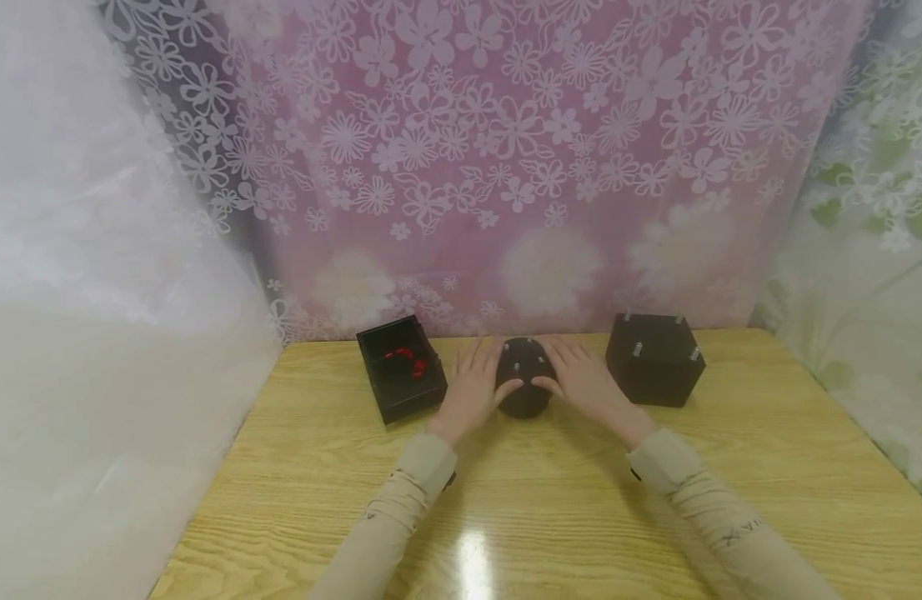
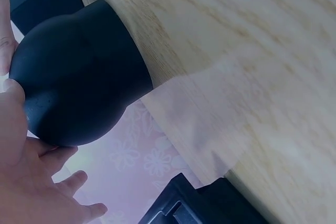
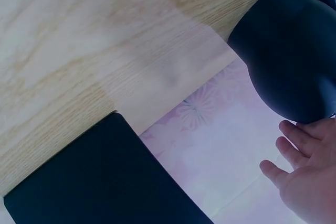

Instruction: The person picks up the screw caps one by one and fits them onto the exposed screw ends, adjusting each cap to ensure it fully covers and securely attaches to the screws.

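Between both hands stands a black, round-bodied object (image 1: pixel 526 402) with small clear pegs on its upturned face. In the left wrist view this round-bodied object (image 2: pixel 79 74) bulges and then narrows towards the table. My left hand (image 1: pixel 470 390) lies against its left side, fingers spread and pointing away, thumb towards the front. On the opposite side my right hand (image 1: pixel 587 382) mirrors it with fairly straight fingers. The right wrist view shows the right hand's fingertips (image 3: pixel 286 142) right at the lower edge of the bulge.
Left of the hands sits an open black box (image 1: pixel 412 406) holding a red item (image 1: pixel 418 367). To the right stands a black block-shaped box (image 1: pixel 653 367) with clear pegs at its top corners. A floral pink curtain (image 1: pixel 461 208) hangs behind the wooden table (image 1: pixel 551 517).
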Demonstrator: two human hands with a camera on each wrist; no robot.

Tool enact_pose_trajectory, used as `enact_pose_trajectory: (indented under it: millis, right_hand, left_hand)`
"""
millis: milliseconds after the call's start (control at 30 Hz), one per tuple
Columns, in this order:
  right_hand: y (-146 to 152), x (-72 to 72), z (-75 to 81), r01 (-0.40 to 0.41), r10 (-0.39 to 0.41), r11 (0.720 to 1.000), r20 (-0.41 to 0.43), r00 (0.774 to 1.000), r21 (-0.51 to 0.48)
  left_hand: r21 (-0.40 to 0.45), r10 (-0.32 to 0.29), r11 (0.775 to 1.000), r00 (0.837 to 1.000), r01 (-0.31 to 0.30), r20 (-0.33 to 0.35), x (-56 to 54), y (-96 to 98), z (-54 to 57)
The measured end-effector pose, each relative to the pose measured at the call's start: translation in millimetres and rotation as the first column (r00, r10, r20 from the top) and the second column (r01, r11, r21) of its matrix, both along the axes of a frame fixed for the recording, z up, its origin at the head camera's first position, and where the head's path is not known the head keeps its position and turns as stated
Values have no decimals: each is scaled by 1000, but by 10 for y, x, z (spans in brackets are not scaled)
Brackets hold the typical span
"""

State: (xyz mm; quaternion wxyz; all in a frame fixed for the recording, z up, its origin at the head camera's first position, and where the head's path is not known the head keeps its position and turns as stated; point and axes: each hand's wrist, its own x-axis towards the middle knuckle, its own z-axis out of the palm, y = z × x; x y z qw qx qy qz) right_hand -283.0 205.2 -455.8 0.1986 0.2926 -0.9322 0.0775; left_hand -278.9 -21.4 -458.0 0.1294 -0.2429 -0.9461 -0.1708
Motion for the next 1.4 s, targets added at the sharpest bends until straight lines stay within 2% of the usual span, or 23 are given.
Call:
enact_pose_trajectory:
  millis: [200, 600, 900, 1400]
  right_hand:
    - [-18, 39, -23, 6, -6, 1000, 5, 1000, -3]
    - [-39, 144, 13, 17, -17, 1000, 11, 1000, 2]
    - [-52, 183, -8, -2, 3, 1000, -72, 997, 10]
    - [-80, 214, -43, -17, 15, 1000, -126, 992, -18]
  left_hand:
    - [-3, 0, 1000, 1000, 0, -3, 49, -13, -5]
    - [-24, -4, 1000, 1000, 4, 4, 143, -35, 55]
    - [-30, -2, 1000, 1000, 2, 3, 171, -51, 42]
    - [-35, 3, 999, 1000, -4, -20, 221, -69, 16]
